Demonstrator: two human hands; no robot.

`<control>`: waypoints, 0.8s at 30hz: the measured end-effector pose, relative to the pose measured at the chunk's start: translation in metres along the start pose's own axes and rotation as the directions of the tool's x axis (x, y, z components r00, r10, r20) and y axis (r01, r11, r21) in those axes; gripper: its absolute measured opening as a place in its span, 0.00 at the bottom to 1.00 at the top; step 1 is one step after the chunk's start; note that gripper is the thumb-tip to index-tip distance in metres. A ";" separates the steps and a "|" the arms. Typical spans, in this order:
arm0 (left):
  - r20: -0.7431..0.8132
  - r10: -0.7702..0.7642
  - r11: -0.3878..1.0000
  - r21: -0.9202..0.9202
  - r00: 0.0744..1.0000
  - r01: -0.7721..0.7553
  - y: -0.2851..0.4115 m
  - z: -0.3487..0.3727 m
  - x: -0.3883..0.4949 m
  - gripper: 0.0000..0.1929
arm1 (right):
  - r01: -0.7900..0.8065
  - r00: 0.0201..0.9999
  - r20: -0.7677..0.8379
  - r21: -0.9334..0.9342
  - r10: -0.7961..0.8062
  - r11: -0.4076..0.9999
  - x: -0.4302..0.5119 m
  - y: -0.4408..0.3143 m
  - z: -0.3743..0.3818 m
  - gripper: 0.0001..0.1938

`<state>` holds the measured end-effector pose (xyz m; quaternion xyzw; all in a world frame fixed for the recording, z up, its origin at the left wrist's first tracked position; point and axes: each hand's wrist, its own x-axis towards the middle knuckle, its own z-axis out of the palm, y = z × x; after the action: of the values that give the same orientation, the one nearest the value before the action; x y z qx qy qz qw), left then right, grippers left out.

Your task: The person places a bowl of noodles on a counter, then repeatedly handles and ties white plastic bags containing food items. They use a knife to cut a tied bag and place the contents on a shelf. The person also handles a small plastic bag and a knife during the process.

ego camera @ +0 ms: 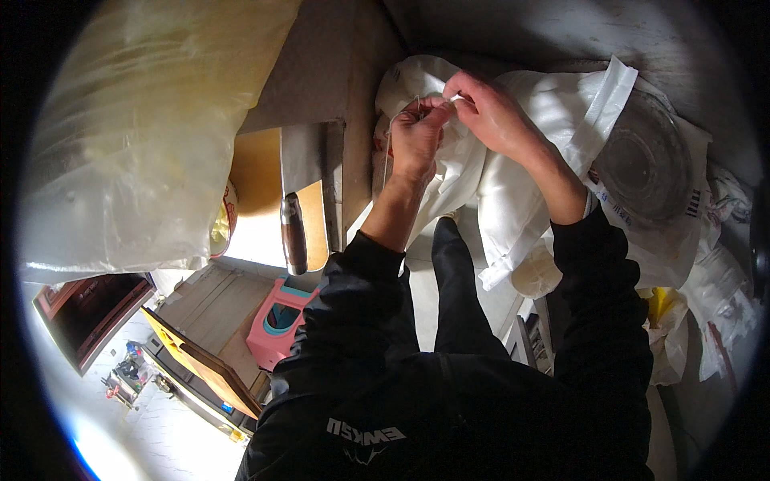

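Observation:
Close together above a white woven sack, my left hand and my right hand pinch something small and white between their fingertips, perhaps the sack's edge or a string end. A thin pale string loops over my left fingers and hangs down beside that wrist. The sack bulges upright under both hands. To its right leans a second white woven sack with a folded edge strip. Exactly how the string meets the sack is hidden by my fingers.
A cleaver lies on a board at the left, its handle towards me, beside a bowl of pale food. A large translucent plastic sheet hangs at upper left. A round dark lid rests on sacks at right. A pink stool stands lower left.

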<state>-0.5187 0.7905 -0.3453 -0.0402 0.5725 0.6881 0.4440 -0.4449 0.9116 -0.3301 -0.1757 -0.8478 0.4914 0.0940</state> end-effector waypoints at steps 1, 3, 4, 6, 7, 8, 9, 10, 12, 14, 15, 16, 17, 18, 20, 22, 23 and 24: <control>0.025 0.001 0.999 -0.047 1.000 0.000 0.000 -0.002 0.000 0.02 | 0.000 1.000 0.007 0.006 0.000 1.000 0.000 0.000 0.000 0.06; 0.051 -0.003 0.991 -0.130 0.999 0.009 0.000 -0.006 0.001 0.01 | -0.017 1.000 0.014 0.028 0.017 0.999 0.000 -0.001 0.000 0.07; 0.051 -0.009 0.986 -0.167 0.999 0.018 0.000 -0.008 0.001 0.01 | -0.034 0.999 0.016 0.045 0.033 0.998 0.000 -0.001 0.001 0.07; 0.059 -0.028 0.978 -0.204 0.998 0.039 -0.001 -0.012 0.002 0.01 | -0.052 0.999 0.014 0.044 0.052 0.998 -0.001 -0.001 0.001 0.07; 0.066 -0.041 0.977 -0.206 0.997 0.054 -0.001 -0.013 0.002 0.01 | -0.055 0.998 0.012 0.025 0.054 0.998 0.000 -0.001 0.001 0.07; 0.076 -0.051 0.974 -0.214 0.996 0.066 -0.001 -0.014 0.003 0.02 | -0.057 0.998 0.009 0.006 0.057 0.998 0.000 -0.002 0.001 0.07; 0.071 -0.048 0.976 -0.208 0.996 0.062 -0.001 -0.014 0.003 0.01 | -0.021 1.000 -0.007 -0.039 0.020 0.999 0.000 -0.002 0.001 0.07; 0.069 -0.043 0.977 -0.208 0.997 0.056 -0.002 -0.013 0.003 0.01 | 0.015 1.000 -0.020 -0.084 -0.017 0.996 0.001 -0.002 0.000 0.07; 0.066 -0.038 0.977 -0.209 0.997 0.051 -0.003 -0.013 0.003 0.01 | 0.076 0.997 -0.015 -0.182 -0.080 0.980 0.002 -0.003 -0.001 0.08; 0.064 -0.038 0.975 -0.218 0.997 0.051 -0.004 -0.012 0.003 0.01 | 0.113 0.993 0.017 -0.288 -0.113 0.951 0.003 -0.005 -0.004 0.08; 0.069 -0.029 0.978 -0.203 0.997 0.042 -0.004 -0.011 0.003 0.00 | 0.119 0.993 0.027 -0.339 -0.117 0.933 0.003 -0.007 -0.004 0.08; 0.073 -0.021 0.980 -0.194 0.997 0.035 -0.004 -0.011 0.003 0.00 | 0.106 0.994 0.032 -0.392 -0.101 0.914 0.003 -0.009 -0.004 0.07; 0.082 -0.011 0.981 -0.192 0.997 0.027 -0.005 -0.011 0.002 0.00 | 0.116 0.993 0.031 -0.435 -0.114 0.893 0.003 -0.010 -0.003 0.07; 0.086 -0.010 0.981 -0.191 0.996 0.027 -0.005 -0.011 0.002 0.01 | 0.103 0.995 0.044 -0.454 -0.094 0.885 0.004 -0.012 -0.003 0.06; 0.102 -0.005 0.979 -0.202 0.995 0.025 -0.005 -0.010 0.001 0.01 | 0.126 0.992 0.059 -0.472 -0.111 0.873 0.006 -0.013 -0.003 0.05; 0.073 0.010 0.983 -0.181 0.997 0.004 -0.004 -0.009 0.000 0.03 | 0.074 0.997 0.049 -0.447 -0.058 0.891 0.008 -0.014 -0.003 0.05; 0.058 0.018 0.985 -0.171 0.998 -0.008 -0.004 -0.009 0.000 0.04 | 0.053 0.998 0.039 -0.430 -0.040 0.901 0.009 -0.013 -0.003 0.05; 0.046 0.021 0.987 -0.159 0.999 -0.014 -0.004 -0.007 -0.001 0.05 | 0.049 0.999 0.038 -0.410 -0.037 0.911 0.008 -0.012 -0.003 0.05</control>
<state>-0.5187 0.7837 -0.3508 -0.0539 0.5056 0.7360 0.4470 -0.4543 0.9113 -0.3181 -0.1656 -0.9370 0.3028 0.0536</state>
